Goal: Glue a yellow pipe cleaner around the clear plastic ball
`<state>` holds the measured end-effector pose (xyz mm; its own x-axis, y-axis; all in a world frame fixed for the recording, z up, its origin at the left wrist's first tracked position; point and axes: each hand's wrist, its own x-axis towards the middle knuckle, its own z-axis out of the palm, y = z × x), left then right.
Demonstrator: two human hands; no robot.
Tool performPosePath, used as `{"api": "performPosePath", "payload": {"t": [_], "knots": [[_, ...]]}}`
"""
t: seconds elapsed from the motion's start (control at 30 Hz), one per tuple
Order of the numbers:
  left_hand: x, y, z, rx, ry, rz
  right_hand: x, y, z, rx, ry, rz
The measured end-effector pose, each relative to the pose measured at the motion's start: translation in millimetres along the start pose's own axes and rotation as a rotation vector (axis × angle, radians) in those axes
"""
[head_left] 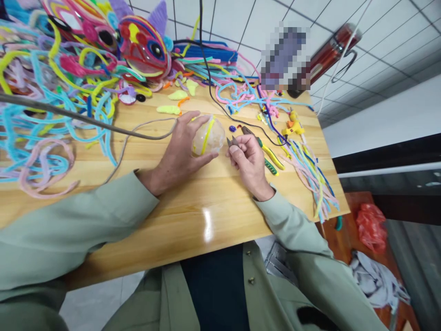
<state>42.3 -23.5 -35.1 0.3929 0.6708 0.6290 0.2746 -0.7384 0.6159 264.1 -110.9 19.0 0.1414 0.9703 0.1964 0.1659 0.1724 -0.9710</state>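
My left hand [186, 151] is curved around a clear round ball [211, 140] with a yellow strip running across it, thumb below and fingers above. Close to the ball's right side, my right hand [248, 161] pinches a small dark tool with two pointed tips [232, 141]; the rest of it is hidden in the fingers. The tips point toward the ball and look slightly apart from it. Just behind my right hand lie pliers with yellow and green handles [272, 156]. A small dark blue oval piece [233, 128] rests on the wood near the tips.
Heaped fuzzy pipe cleaners [62, 133] cover the table's left. Behind stands a decorated ball with purple ears [144, 50]. More pipe cleaners [310, 170] lie at right, beside a yellow-orange object [293, 125]. A dark cable [208, 78] crosses the table; a red flask [330, 53] stands behind.
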Motion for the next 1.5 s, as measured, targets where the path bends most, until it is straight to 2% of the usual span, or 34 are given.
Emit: {"api": "performPosePath", "payload": {"t": [0.37,0.57,0.83,0.97,1.1,1.37,1.5], "knots": [[-2.9,3.9,-7.4,-0.052,-0.04,-0.062,2.3,-12.1,-2.0,0.027,-0.034,0.131],[1.0,2.8,-7.0,-0.03,-0.081,0.015,1.8,-13.1,-0.4,0.062,-0.062,0.172],[-4.3,0.2,-3.5,-0.088,-0.062,-0.095,1.6,-15.0,-1.4,0.079,-0.073,0.177],[-4.5,3.3,-4.4,-0.079,-0.083,-0.075,2.8,-15.6,-2.4,0.081,-0.068,0.186],[-3.2,7.0,-4.9,-0.083,-0.085,-0.059,3.3,-15.6,-3.0,0.09,-0.095,0.238],[-5.1,12.2,-11.3,-0.068,-0.065,-0.181,2.4,-16.3,-2.3,0.129,-0.204,0.305],[-1.2,15.7,-10.2,-0.074,-0.066,-0.136,2.6,-18.2,-1.4,0.183,-0.219,0.315]]}}
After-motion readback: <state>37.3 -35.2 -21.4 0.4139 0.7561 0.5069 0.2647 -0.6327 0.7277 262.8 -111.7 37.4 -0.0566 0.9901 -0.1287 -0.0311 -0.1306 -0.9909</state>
